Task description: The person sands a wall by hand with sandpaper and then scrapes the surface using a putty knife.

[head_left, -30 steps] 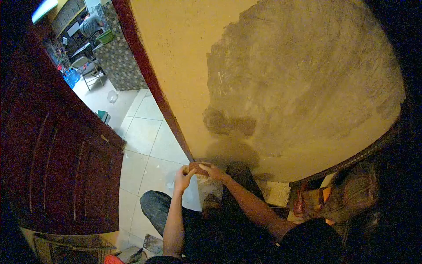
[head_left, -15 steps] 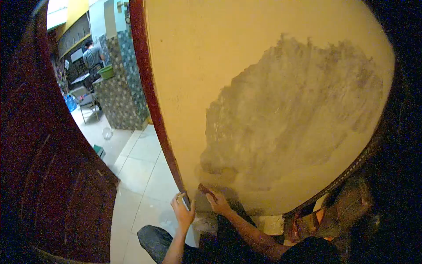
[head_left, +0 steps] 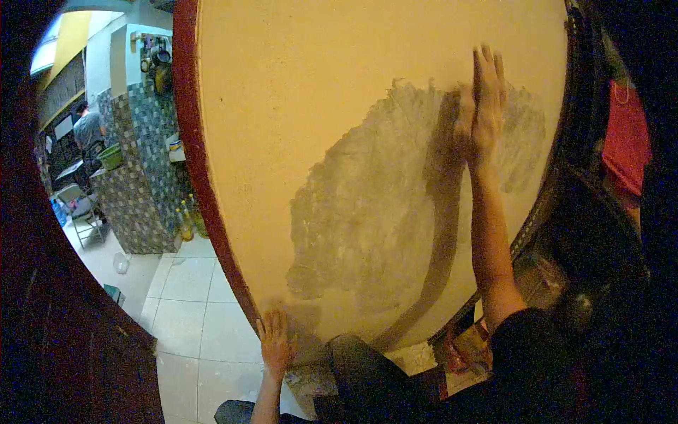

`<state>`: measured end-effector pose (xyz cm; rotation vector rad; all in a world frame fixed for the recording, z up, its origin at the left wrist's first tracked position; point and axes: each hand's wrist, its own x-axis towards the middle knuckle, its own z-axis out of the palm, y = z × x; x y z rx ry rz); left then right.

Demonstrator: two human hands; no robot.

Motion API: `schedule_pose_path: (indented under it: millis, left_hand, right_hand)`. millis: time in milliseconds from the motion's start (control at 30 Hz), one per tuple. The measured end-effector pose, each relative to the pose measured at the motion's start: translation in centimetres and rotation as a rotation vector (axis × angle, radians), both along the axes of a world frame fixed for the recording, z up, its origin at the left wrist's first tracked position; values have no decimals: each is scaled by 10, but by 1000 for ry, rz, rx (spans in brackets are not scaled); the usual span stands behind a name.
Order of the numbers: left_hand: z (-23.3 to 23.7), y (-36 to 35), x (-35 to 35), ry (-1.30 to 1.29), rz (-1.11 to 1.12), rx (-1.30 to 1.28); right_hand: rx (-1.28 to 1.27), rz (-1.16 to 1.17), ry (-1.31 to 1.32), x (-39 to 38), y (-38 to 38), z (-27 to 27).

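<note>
A yellow wall panel (head_left: 244,155) fills the middle, with a large rough grey patch (head_left: 367,205) of smeared filler on it. My right hand (head_left: 484,116) lies against the upper right of that patch, fingers stretched upward and its back toward me. Whether anything is under the palm is hidden. Low on the left, my left hand (head_left: 277,345) rests with spread fingers on the panel beside its dark red edge strip (head_left: 201,162). Nothing shows in the left hand; its fingertips are slightly blurred.
Beyond the opening at left are a tiled floor (head_left: 180,318), a mosaic-tiled counter (head_left: 134,212) with a green basin (head_left: 110,157), a folding chair (head_left: 81,212) and a person (head_left: 87,131) with back turned. A red cloth (head_left: 627,141) hangs at right. My knee (head_left: 349,353) is close below.
My right hand has moved from the lower left, where it held a small brown piece, up to the patch's upper right. My left hand has shifted from gripping the edge to lying on the panel.
</note>
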<state>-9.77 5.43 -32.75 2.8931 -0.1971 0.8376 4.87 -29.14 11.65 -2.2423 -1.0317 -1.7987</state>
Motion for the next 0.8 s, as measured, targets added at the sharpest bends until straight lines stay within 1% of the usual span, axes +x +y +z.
schedule_pose_path:
  millis: [33,100,133,167,200,233,267,300,333,367,400,433,467,500,533,567,600,633,700,733,767,800]
  left_hand:
    - [-9,1,3,2,-13,-1]
    - [-34,2,10,-41,38,14]
    - [-24,-2,6,-39,32,11]
    - [-4,-8,-1,-9,21,-36]
    - [7,-9,-5,23,13,-79]
    - [-4,-7,-1,19,14,-81]
    - [-23,-5,5,-7,18,-65]
    - [-34,-4,10,-32,23,-47]
    - [-32,-4,10,-33,23,-44]
    - [-29,-3,7,-26,32,-36]
    - [-28,-2,4,-17,40,-26]
    - [-29,0,4,-14,37,-21]
    - [-30,0,3,-11,43,-1]
    - [-31,1,4,-11,50,20]
    - [-33,6,4,-13,48,26]
    - [-28,6,2,43,37,-7]
    - [-24,6,0,100,27,-42]
    - [-22,8,-2,102,26,-44]
    - [-22,5,-2,165,22,-38]
    - [-25,4,0,164,16,-44]
    - [-31,3,4,100,29,-29]
    - [-35,5,6,38,45,-10]
  right_hand:
    - [14,-82,-47,0,7,23]
    - [40,-239,-142,-4,24,59]
    - [49,-313,-189,-17,34,60]
    - [46,-316,-189,-18,40,64]
    - [25,-243,-163,-17,54,66]
    - [2,-169,-144,-17,67,69]
    - [-16,-251,-182,-8,78,71]
    - [-48,-159,-277,-1,94,63]
    - [-78,-69,-368,0,113,52]
    - [-224,-85,-266,-6,131,39]
    - [-411,-32,-271,-12,146,26]
    - [-536,59,-304,-7,156,8]
    - [-640,76,-270,-14,163,-2]
    - [-636,73,-270,-13,159,2]
    - [-599,0,-314,-11,156,12]
    - [-563,-71,-359,-8,149,25]
    - [-370,-168,-402,-5,140,46]
    - [-372,-167,-400,-1,131,57]
    - [-88,-223,-183,6,113,79]
    - [56,-252,-74,9,105,86]
    - [203,-278,32,8,101,90]
    - [-44,-408,-151,-7,113,74]
